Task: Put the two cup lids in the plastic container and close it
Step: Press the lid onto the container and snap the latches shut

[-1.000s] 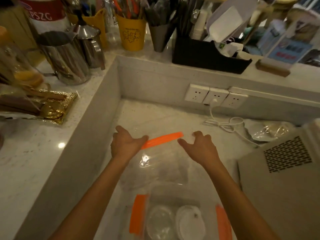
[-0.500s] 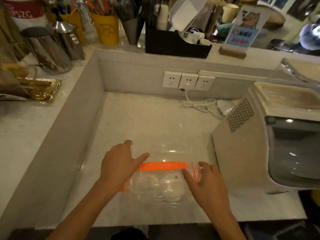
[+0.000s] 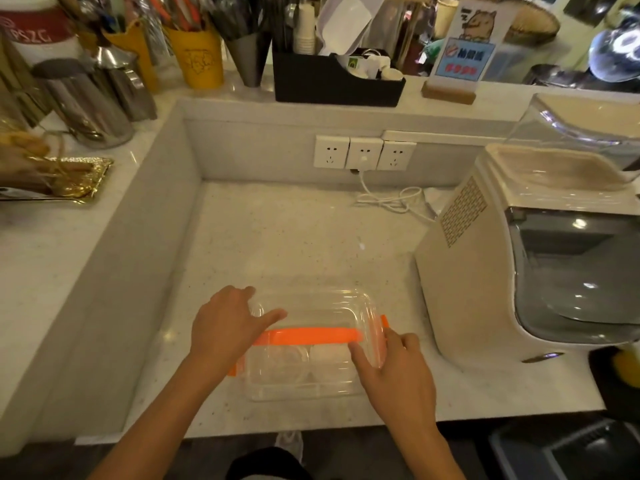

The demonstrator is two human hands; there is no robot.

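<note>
Both hands flat, fingers spread: left hand (image 3: pixel 231 326) and right hand (image 3: pixel 394 368) press my plastic container's lid (image 3: pixel 313 315). Two cup lids (image 3: pixel 313 358) inside, container (image 3: pixel 298 382) on table (image 3: pixel 277 244). Red "PSZG" canister (image 3: pixel 31 32) far left.

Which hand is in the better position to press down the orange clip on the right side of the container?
The right hand, probably. It rests against the container at the right end, beside the right orange clip. The left hand lies on the lid at the far left corner.
</note>
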